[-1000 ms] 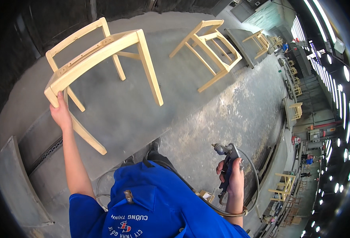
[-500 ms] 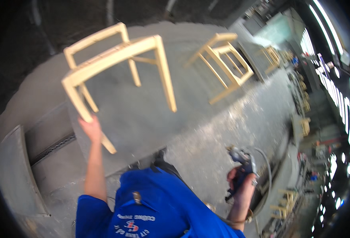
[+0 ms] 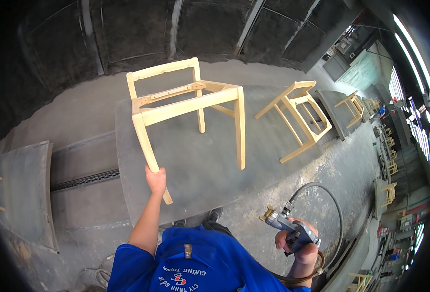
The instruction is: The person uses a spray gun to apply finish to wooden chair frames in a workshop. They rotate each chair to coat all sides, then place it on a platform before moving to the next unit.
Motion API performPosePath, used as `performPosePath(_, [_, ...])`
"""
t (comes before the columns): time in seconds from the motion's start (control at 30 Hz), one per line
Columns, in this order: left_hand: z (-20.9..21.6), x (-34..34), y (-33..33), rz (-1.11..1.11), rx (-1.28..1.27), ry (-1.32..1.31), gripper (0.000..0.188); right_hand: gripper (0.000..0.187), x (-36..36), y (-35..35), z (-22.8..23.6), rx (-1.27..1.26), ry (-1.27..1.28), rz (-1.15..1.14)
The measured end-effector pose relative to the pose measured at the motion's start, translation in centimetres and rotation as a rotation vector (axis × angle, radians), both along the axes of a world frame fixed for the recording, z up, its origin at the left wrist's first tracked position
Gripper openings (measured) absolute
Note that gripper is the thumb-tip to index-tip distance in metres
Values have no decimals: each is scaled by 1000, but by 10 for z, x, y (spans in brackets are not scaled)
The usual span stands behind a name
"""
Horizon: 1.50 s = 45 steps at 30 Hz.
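My left hand (image 3: pixel 156 180) is closed round the lower part of a front leg of a pale wooden chair frame (image 3: pixel 190 105). The frame has a low backrest and an open seat without a panel; it stands upright over a grey board (image 3: pixel 195 146). Whether its other legs touch the board I cannot tell. In my right hand (image 3: pixel 297 238) is a grey spray gun (image 3: pixel 292 229) with a brass-coloured nozzle pointing left toward the chair. A dark hose (image 3: pixel 339 209) curves away from the gun. The gun's body partly hides my right fingers.
A second chair frame (image 3: pixel 296 114) rests tilted on the board's right side, with another frame (image 3: pixel 353 108) on a board beyond. At left lie a chain track (image 3: pixel 86 180) and another grey board (image 3: pixel 22 190). Dark panels (image 3: pixel 137 34) line the back.
The view has shifted, so the chair and both hands sit lower and farther right in the picture. My left hand keeps its grip on the leg, my right on the spray gun.
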<state>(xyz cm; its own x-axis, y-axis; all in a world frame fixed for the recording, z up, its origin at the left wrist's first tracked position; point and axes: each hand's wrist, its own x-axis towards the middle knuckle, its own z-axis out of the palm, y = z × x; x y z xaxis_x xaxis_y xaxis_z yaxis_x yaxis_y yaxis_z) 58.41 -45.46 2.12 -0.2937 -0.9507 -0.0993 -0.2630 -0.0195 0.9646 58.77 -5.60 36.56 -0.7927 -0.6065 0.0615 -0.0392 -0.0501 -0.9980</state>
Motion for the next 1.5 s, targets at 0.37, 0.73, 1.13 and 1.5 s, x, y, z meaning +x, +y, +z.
performPosePath(0.37, [-7, 4, -1, -49, 69, 14, 28, 98, 23, 12, -13, 60, 27, -191])
performPosePath(0.73, [-9, 39, 10, -137, 112, 32, 36, 87, 3, -4, 2, 103, 152, -506])
performPosePath(1.13, [-67, 108, 37, -127, 207, -119, 30, 72, -103, -45, 25, 33, 192, -462])
performPosePath(1.5, [-85, 111, 33, -134, 302, -246, 29, 60, -141, -73, 23, 36, 82, -389])
